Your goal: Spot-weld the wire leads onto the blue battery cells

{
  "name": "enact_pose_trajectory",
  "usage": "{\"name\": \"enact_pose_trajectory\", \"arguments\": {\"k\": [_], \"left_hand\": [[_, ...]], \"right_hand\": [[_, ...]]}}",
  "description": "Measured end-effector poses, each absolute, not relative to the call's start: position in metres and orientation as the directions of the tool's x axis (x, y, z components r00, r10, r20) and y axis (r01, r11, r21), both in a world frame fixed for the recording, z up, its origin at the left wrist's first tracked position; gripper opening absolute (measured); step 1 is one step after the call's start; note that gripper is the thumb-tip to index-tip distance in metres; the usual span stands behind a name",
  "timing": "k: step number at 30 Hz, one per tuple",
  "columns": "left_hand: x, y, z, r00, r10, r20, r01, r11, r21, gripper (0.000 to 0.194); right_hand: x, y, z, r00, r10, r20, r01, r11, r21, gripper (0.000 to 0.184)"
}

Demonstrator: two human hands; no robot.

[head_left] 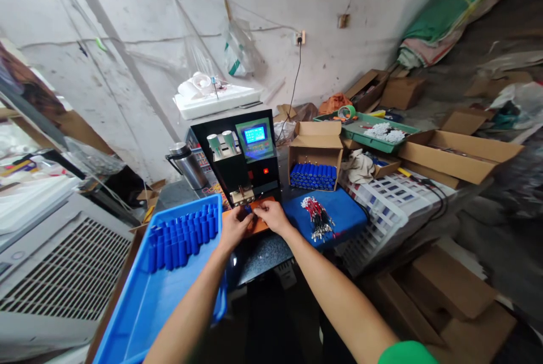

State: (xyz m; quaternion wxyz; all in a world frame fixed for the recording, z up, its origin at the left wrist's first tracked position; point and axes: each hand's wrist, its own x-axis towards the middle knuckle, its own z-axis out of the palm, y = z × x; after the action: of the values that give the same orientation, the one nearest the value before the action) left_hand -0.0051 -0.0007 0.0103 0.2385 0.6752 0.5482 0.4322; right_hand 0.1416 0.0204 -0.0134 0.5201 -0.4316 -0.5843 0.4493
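Note:
At the foot of a black spot-welding machine [216, 169] with a lit blue screen, my left hand [236, 226] is closed around a blue cylindrical battery cell [248, 209], mostly hidden by the fingers. My right hand [272, 216] meets it from the other side, fingertips pinched together; whatever they grip is too small to make out. Both hands are over an orange plate [259, 227], just below the welding head [242, 194]. Left of them, a blue tray [131, 302] carries rows of upright blue cells [180, 239]. A bundle of red and black wire leads [317, 217] lies on a blue surface [350, 211] to the right.
Behind the leads stands an open cardboard box [316, 138] stacked with blue cells. A steel thermos [186, 165] is left of the machine. Farther right are a green tray [369, 137] with white parts, a white plastic crate [377, 211] and cartons. An air cooler [68, 268] is at far left.

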Motion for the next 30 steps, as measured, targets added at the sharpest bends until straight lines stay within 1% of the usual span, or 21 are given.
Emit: {"name": "enact_pose_trajectory", "arguments": {"k": [3, 5, 9, 12, 19, 23, 27, 30], "left_hand": [[-0.012, 0.0, 0.019, 0.083, 0.964, 0.252, 0.477, -0.26, 0.84, 0.036], [-0.022, -0.001, 0.026, 0.127, 0.972, 0.197, 0.482, -0.234, 0.844, 0.041], [-0.042, -0.007, 0.041, 0.24, 0.969, 0.053, 0.595, -0.19, 0.781, 0.034], [-0.044, -0.013, 0.045, 0.314, 0.949, -0.039, 0.627, -0.176, 0.759, 0.03], [-0.031, -0.015, 0.04, 0.337, 0.94, -0.062, 0.591, -0.159, 0.791, 0.027], [-0.028, -0.016, 0.038, 0.318, 0.947, -0.048, 0.576, -0.153, 0.803, 0.024], [-0.024, -0.015, 0.035, 0.297, 0.955, 0.01, 0.55, -0.179, 0.816, 0.021], [-0.02, -0.014, 0.031, 0.275, 0.961, 0.04, 0.559, -0.194, 0.806, 0.022]], "right_hand": [[0.144, 0.02, -0.012, -0.115, 0.977, 0.181, -0.056, 0.176, -0.983, 0.026], [0.145, 0.02, -0.011, -0.129, 0.978, 0.162, -0.11, 0.148, -0.983, 0.026], [0.146, 0.019, -0.01, -0.135, 0.981, 0.143, -0.167, 0.119, -0.979, 0.029], [0.146, 0.02, -0.011, -0.123, 0.983, 0.137, -0.194, 0.112, -0.975, 0.031], [0.15, 0.019, -0.011, -0.142, 0.981, 0.135, -0.24, 0.099, -0.966, 0.031], [0.149, 0.018, -0.013, -0.14, 0.977, 0.16, -0.186, 0.133, -0.974, 0.029], [0.145, 0.017, -0.019, -0.182, 0.952, 0.245, -0.013, 0.247, -0.969, 0.02], [0.142, 0.016, -0.024, -0.213, 0.941, 0.262, 0.083, 0.284, -0.955, 0.016]]}}
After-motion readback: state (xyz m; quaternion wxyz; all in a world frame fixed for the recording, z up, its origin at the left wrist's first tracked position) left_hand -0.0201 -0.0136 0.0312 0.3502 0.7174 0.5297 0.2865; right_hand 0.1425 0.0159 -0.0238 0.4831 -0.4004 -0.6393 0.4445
